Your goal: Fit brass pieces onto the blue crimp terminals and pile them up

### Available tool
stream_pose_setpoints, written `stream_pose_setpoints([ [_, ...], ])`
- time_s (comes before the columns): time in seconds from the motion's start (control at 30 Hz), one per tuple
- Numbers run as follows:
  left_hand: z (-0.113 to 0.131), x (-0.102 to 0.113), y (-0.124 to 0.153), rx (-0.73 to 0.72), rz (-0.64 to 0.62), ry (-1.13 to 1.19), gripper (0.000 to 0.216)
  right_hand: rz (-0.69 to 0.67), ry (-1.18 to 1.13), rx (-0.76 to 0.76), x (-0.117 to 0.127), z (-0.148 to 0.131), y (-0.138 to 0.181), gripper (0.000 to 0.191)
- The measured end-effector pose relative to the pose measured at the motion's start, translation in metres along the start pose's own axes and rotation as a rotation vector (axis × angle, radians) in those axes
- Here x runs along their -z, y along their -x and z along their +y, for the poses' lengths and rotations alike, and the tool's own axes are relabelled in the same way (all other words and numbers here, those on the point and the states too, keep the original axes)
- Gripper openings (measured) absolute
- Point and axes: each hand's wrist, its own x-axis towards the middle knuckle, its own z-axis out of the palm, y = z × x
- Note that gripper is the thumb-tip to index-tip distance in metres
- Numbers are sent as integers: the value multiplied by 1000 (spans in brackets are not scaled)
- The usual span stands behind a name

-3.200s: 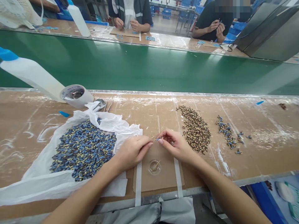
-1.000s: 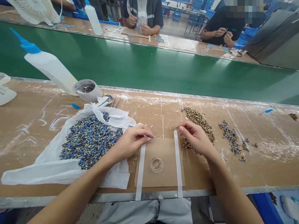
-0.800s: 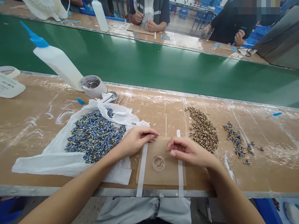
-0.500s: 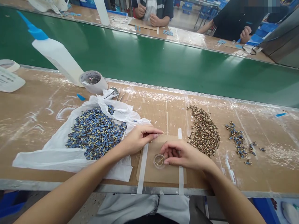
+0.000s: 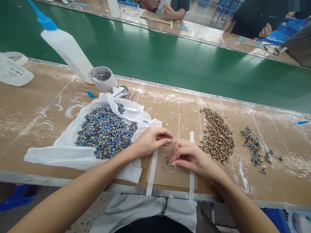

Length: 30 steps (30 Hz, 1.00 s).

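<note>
My left hand point(image 5: 155, 139) is closed in a pinch above the cardboard pad point(image 5: 160, 176), with a tiny blue piece point(image 5: 171, 139) just showing at its fingertips. Thumb and forefinger of my right hand point(image 5: 186, 155) are pressed together over a small round clear dish point(image 5: 170, 169). They hold a thin stick, now mostly hidden by the fingers. To the left, a heap of small blue-and-yellow parts point(image 5: 104, 129) lies on white sheeting point(image 5: 60, 157). A pile of brownish-gold small parts point(image 5: 218, 137) sits right of my right hand.
Farther right is a smaller group of blue-and-gold pieces point(image 5: 254, 147). A white squeeze bottle point(image 5: 70, 51) and a tape roll point(image 5: 105, 81) stand at the back left. Tape strips point(image 5: 152, 171) cross the pad. Beyond the green belt point(image 5: 170, 61), other people work.
My left fingertips have closed and now show a tiny blue piece. My right fingers have drawn together over the dish. The whole view has shifted slightly.
</note>
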Motion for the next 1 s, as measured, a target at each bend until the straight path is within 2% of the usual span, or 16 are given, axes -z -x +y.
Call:
stream_pose_setpoints([
  [0.3,1,-2,-1,-20,2,-7,16,-10,-20,25,-1,-6,0,7],
  [0.43,1,-2,-1,-17,10,-32,16,50,-105,-7,6,-5,2,7],
  [0.5,2,-2,-2,-15,12,-57,16,121,-153,-18,9,-2,4,7],
  [0.6,3,-4,-2,-3,-2,-89,17,304,-170,-49,12,1,6,4],
  [0.77,4,-8,-3,11,-22,-129,19,612,-46,-50,9,4,6,4],
  [1.0,3,-8,-2,-2,-12,-175,17,710,80,-62,6,10,1,5],
])
